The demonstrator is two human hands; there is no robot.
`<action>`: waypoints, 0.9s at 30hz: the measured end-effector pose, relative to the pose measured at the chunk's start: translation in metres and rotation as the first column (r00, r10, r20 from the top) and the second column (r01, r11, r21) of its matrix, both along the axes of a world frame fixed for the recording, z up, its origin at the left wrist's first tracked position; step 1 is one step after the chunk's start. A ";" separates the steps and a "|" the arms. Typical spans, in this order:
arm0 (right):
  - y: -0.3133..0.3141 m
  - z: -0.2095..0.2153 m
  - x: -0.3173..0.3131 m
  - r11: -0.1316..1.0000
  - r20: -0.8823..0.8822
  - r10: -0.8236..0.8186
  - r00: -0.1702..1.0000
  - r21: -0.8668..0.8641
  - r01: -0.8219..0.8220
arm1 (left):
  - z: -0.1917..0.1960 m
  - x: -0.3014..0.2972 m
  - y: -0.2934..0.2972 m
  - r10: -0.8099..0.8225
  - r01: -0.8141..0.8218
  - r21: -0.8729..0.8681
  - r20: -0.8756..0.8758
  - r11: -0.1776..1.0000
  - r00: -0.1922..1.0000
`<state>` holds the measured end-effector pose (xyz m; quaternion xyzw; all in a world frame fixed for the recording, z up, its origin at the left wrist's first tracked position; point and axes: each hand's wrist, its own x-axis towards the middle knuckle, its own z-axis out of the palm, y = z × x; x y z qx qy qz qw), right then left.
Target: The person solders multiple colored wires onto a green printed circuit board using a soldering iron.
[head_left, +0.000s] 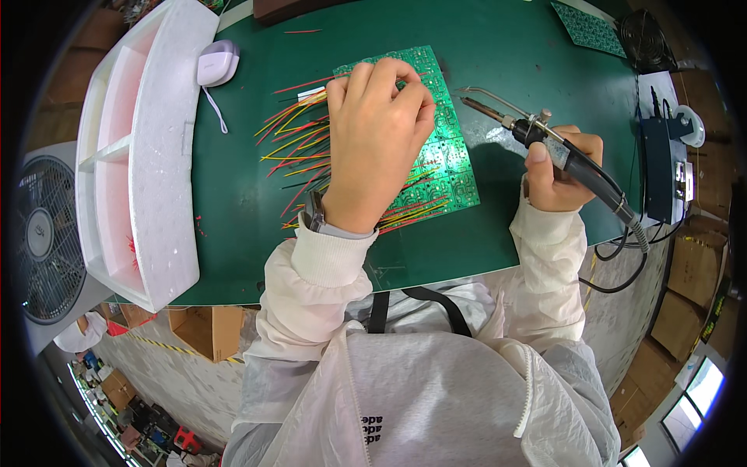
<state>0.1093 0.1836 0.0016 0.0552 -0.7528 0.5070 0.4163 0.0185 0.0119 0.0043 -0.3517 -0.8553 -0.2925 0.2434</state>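
A green circuit board panel (453, 159) lies on the green work mat, with red, yellow and black wires (299, 146) fanning out from its left side and across its lower edge. Over the upper part of the panel is my left hand (377, 136), its fingers curled down and pressed together; whatever they pinch is hidden beneath them. To the right of the board, my right hand (556, 175) grips a soldering iron (587, 174) with a thin metal guide tube alongside. The iron's tip points up and left, apart from the panel.
At the left stands a white foam tray (167, 163) with compartments holding some red pieces. Beside it lies a small lilac case (218, 62) with a strap. Another circuit board (589, 29) and a black fan (646, 40) sit far right, above a dark blue box (664, 171) with cables.
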 end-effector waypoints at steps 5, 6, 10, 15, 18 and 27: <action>-0.002 0.002 -0.002 0.990 0.009 -0.099 0.995 -0.101 0.100 | 0.002 0.000 -0.001 0.012 -0.012 -0.012 -0.007 1.000 1.000; -0.002 0.003 -0.003 0.984 0.020 -0.119 0.993 -0.132 0.121 | 0.002 0.000 -0.003 0.013 -0.013 -0.029 0.010 0.999 1.000; -0.001 0.000 -0.004 0.988 -0.010 -0.120 0.993 -0.103 0.119 | 0.029 0.021 -0.014 -0.018 0.016 0.010 0.168 1.000 0.986; 0.000 -0.001 -0.001 0.987 0.009 -0.131 0.991 -0.090 0.131 | 0.035 0.074 -0.023 -0.072 0.136 -0.177 0.326 0.975 0.943; -0.001 0.000 -0.002 0.990 0.007 -0.118 0.993 -0.079 0.118 | 0.024 0.075 -0.026 -0.047 0.095 -0.147 0.298 0.985 0.953; 0.007 -0.011 -0.002 0.982 0.006 -0.168 0.986 -0.091 0.167 | 0.016 0.070 -0.034 -0.132 0.164 -0.143 0.213 0.976 0.968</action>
